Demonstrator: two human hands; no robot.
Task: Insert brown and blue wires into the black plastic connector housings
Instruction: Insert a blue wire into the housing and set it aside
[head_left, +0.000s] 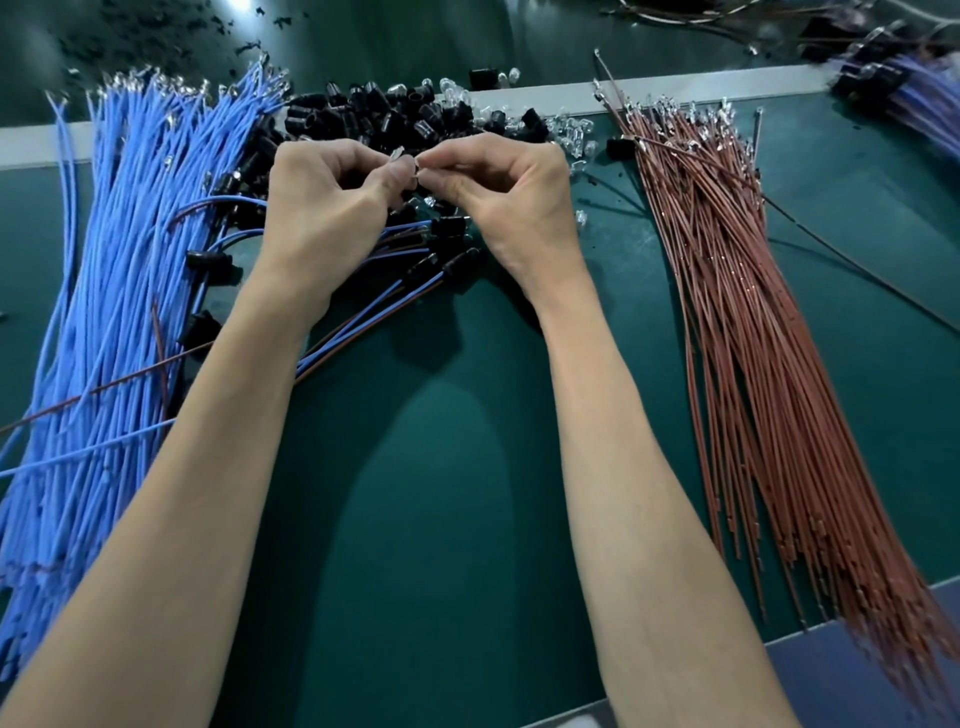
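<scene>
Both hands meet over the middle of the green bench (441, 493), fingers curled. The left hand (322, 213) and right hand (511, 208) each pinch the same small part (410, 167) at their fingertips; it is pale and too small to identify. Just beyond the hands lies the heap of loose black connector housings (384, 111), with small clear pieces (569, 130) scattered on its right side. Under and just near of the hands are a few wired housings (448, 227), with blue and brown leads trailing to the near left beneath the left forearm. The big bundle of blue wires (130, 270) lies on the left, running near to far with metal terminals at the far end. The brown wires (753, 374) lie fanned out on the right. At the far right corner is a blurred bundle of blue leads with black ends (904, 85).
</scene>
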